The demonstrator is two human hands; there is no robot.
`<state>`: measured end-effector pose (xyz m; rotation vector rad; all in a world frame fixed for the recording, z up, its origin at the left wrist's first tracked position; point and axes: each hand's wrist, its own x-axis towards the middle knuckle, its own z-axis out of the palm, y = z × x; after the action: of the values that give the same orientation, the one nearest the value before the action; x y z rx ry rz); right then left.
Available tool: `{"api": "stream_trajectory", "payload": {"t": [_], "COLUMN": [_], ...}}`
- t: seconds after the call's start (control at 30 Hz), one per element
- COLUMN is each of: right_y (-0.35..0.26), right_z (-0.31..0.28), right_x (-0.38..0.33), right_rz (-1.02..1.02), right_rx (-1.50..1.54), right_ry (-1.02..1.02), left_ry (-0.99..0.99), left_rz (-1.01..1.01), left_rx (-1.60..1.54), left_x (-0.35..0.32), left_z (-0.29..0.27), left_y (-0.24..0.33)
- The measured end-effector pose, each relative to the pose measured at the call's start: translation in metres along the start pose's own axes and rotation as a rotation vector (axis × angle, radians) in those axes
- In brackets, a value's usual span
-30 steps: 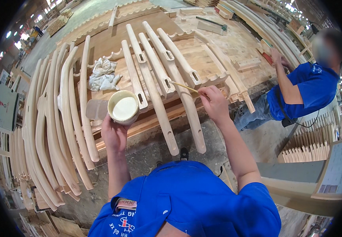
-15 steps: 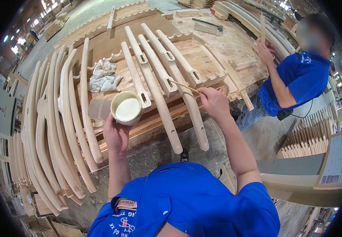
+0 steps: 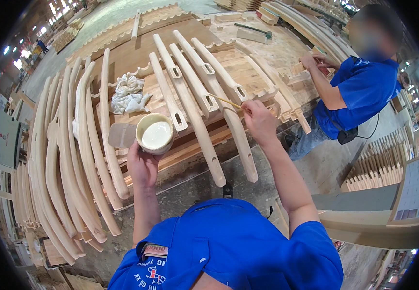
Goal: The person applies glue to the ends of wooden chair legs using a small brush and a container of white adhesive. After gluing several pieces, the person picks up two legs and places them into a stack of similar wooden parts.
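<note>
My left hand [image 3: 142, 166] is closed round a pale cup [image 3: 167, 147] of white, creamy liquid, held just in front of the bench. Pinched in my right hand [image 3: 260, 121] is a thin yellowish stick [image 3: 229, 102]. Its tip reaches the slotted end of a light wooden bar [image 3: 193, 79]; whether it goes inside the slot is too small to tell. Several similar slotted bars lie alongside, including a long one [image 3: 200, 125] jutting over the bench's near edge. A flat brownish piece [image 3: 122, 135] shows beside the cup.
Many curved wooden bars [image 3: 67, 159] lie side by side at the left. A crumpled white rag [image 3: 128, 94] rests on the bench behind the cup. At the right, a co-worker in a blue shirt [image 3: 369, 84] stands by the bench. A hammer [image 3: 255, 30] lies toward the back.
The co-worker's hands have come down to the bench, and the upright wooden strip they held no longer shows. My hands stay nearly in place, the stick's tip still at the slotted end.
</note>
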<state>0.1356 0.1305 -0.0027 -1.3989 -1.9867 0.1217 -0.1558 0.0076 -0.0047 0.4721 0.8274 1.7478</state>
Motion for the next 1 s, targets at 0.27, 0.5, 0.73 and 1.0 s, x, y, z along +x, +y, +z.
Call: {"api": "stream_trajectory", "payload": {"t": [0.27, 0.5, 0.73, 1.0], "right_y": [0.0, -0.028, -0.042, -0.119], "right_z": [-0.023, -0.022, -0.021, -0.077], "right_x": [-0.025, -0.044, -0.044, 0.032], "right_rz": [0.011, -0.032, -0.054, -0.599], "right_rx": [0.087, -0.012, 0.188, -0.149], "right_ry": [-0.092, 0.018, -0.049, -0.104], "left_ry": [0.013, -0.016, -0.005, 0.058], "left_rz": [0.015, -0.013, 0.007, 0.034], "left_rx": [-0.029, -0.037, -0.054, 0.05], "left_x": [0.0, 0.005, 0.015, 0.027], "left_z": [-0.008, -0.008, -0.009, -0.003], "left_y": [0.0, -0.003, -0.006, -0.008]}}
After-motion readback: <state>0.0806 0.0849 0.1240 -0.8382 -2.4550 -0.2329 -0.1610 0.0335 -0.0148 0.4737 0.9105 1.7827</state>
